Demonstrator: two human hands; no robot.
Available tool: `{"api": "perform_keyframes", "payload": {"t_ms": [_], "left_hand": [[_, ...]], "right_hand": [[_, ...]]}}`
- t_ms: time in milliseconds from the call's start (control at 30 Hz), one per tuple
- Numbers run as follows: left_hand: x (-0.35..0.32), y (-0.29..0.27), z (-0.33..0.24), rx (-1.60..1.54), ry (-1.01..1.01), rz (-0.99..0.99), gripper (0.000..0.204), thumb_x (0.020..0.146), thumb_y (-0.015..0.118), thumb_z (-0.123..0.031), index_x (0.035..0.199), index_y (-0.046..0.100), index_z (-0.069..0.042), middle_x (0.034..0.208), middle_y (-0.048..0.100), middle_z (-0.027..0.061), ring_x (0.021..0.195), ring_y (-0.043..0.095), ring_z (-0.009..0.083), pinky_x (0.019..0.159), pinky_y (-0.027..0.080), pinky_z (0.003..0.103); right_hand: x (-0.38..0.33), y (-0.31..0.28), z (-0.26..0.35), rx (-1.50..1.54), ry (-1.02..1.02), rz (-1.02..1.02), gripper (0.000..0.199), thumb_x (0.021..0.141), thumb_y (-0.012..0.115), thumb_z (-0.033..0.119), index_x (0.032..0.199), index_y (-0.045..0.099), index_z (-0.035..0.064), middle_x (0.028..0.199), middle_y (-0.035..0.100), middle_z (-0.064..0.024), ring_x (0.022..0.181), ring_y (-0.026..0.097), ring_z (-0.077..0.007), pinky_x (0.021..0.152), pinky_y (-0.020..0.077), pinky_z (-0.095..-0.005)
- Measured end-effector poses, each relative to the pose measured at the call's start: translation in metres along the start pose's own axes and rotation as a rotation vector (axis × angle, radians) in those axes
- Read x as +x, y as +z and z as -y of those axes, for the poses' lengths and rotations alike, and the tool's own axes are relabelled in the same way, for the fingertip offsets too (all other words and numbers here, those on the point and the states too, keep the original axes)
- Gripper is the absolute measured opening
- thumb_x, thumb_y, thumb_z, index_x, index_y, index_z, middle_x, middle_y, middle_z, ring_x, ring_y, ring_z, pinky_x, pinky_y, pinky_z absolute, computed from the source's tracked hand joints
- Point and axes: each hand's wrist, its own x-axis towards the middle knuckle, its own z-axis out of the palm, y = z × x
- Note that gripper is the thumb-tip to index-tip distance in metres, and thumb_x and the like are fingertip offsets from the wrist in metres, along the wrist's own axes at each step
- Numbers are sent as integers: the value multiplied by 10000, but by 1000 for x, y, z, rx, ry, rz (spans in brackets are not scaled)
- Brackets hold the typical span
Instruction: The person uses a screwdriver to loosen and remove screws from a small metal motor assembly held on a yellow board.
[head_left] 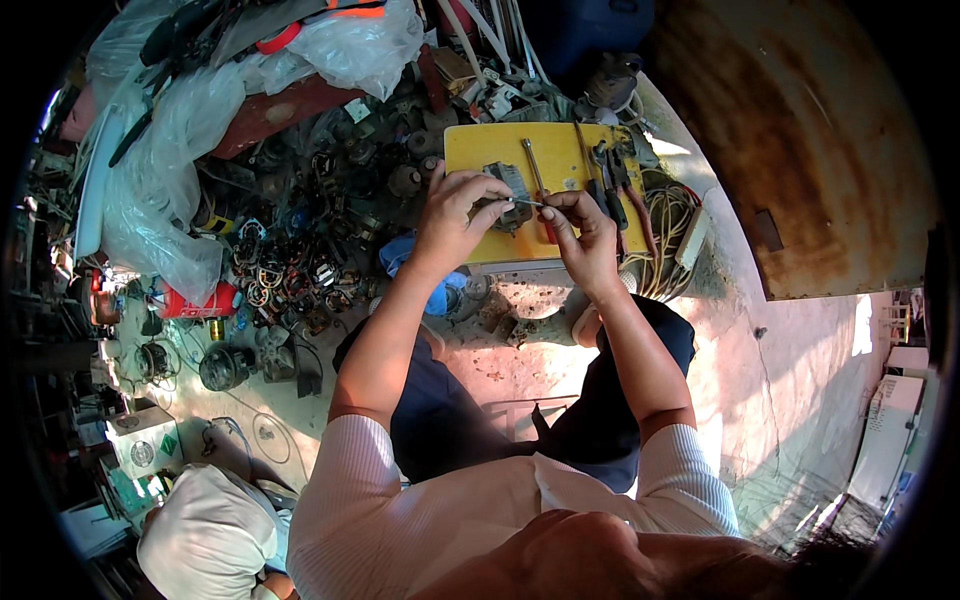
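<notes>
Both hands meet over a low yellow work surface (480,143), holding a thin, pale metal rod (527,202) stretched between their fingertips. My left hand (455,210) pinches its left end with thumb and forefinger. At the other end, my right hand (588,238) closes thumb and fingers on the rod. Beneath and just behind it lies a grey ribbed metal part (507,182), partly covered by my fingers. A long-shafted driver (533,165) with a red handle rests beside that part. Pliers with red handles (627,178) and a black-handled tool (610,203) lie to the right.
Heaped machine parts (290,260) and clear plastic sheeting (165,190) spread along the left. A coiled cable (668,235) and a power strip (692,238) lie right of the work surface. A large rusty panel (820,140) stands beyond. Another person (205,530) is at lower left.
</notes>
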Motion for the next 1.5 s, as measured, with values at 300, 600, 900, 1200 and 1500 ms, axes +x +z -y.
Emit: {"api": "perform_keyframes", "payload": {"t_ms": [300, 600, 900, 1200, 1500], "left_hand": [[2, 2, -3, -74, -2, 14, 152, 818, 786, -162, 951, 719, -132, 971, 704, 34, 1026, 636, 249, 1084, 359, 457], [4, 1, 1, -53, 57, -21, 142, 802, 800, -196, 916, 729, -152, 937, 709, 8, 1032, 631, 227, 1078, 357, 446], [4, -1, -6, -71, 9, -22, 194, 748, 840, -164, 925, 765, -139, 1033, 693, 87, 1102, 590, 287, 1016, 432, 402], [1, 6, 2, -152, -74, 16, 179, 778, 818, -242, 941, 770, -187, 1069, 701, 71, 1129, 616, 216, 1147, 249, 450], [3, 12, 4, -116, 18, -50, 161, 758, 816, -232, 908, 769, -199, 1036, 672, 64, 1130, 586, 230, 1105, 290, 442]], "right_hand": [[2, -4, -8, 344, 202, 50, 194, 995, 651, 137, 1125, 631, -6, 956, 704, -27, 862, 673, -85, 724, 516, -219], [5, -8, -9, 391, 329, 99, 231, 988, 669, 173, 1136, 655, -4, 912, 704, -13, 787, 664, -71, 700, 519, -210], [5, -10, -7, 396, 273, 96, 195, 995, 640, 95, 1138, 657, -37, 909, 699, -38, 798, 638, -85, 741, 515, -227], [4, -12, -8, 342, 220, 60, 165, 984, 651, 70, 1103, 667, -43, 933, 709, -57, 810, 655, -101, 756, 521, -241], [4, -5, 4, 332, 226, 95, 189, 1008, 635, 142, 1045, 659, -41, 864, 710, -63, 742, 629, -94, 683, 490, -230]]}}
